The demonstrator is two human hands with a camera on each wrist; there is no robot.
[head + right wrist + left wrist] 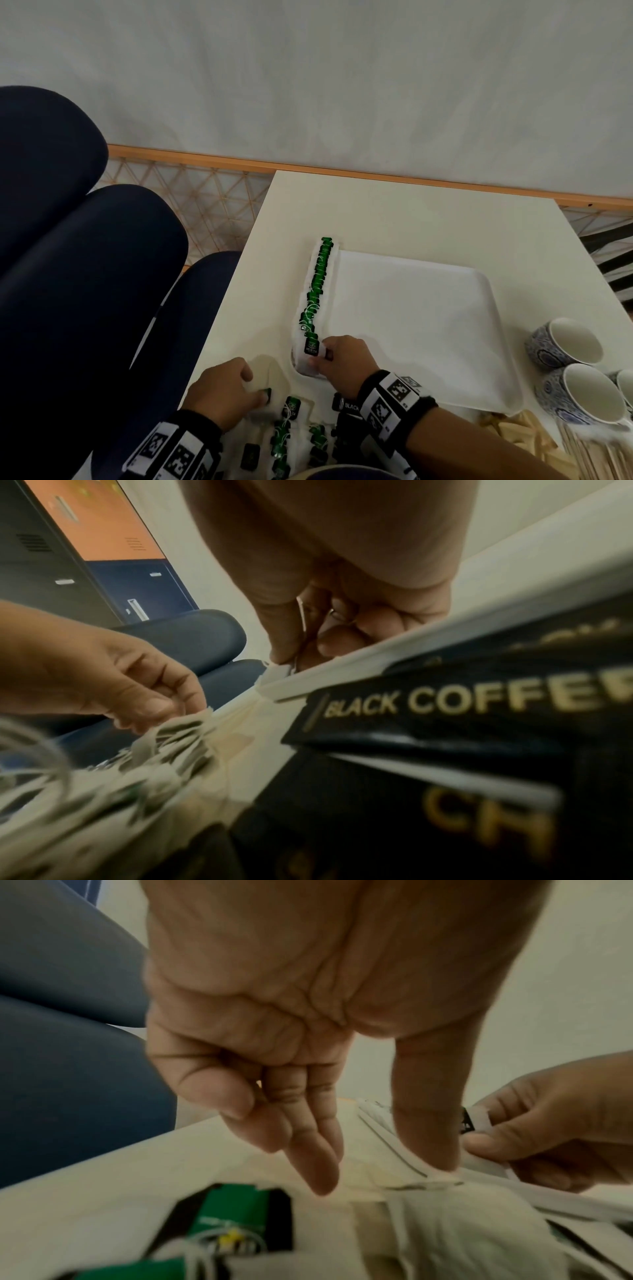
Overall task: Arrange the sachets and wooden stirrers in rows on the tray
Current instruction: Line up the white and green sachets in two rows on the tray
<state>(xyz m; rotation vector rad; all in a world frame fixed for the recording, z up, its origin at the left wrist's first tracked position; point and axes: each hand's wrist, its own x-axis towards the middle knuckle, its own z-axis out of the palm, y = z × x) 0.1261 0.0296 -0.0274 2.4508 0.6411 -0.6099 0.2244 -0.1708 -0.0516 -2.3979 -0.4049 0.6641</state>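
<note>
Cups [565,346] & stirrers [596,452] R of tray [479,342]

The white rectangular plastic tray [428,329] is bare right of the row of green-labelled tea sachets [317,291] along its left edge. Blue-patterned ceramic cups [565,349] border its right side; loose sachets [287,431] crowd the near tabletop [411,212].

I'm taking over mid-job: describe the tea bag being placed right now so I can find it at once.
Start at the white tray on the table. A row of green-tagged tea bags runs along its left edge. The one being placed is the tea bag at the row's near end, the only one pinched by the right hand.
</note>
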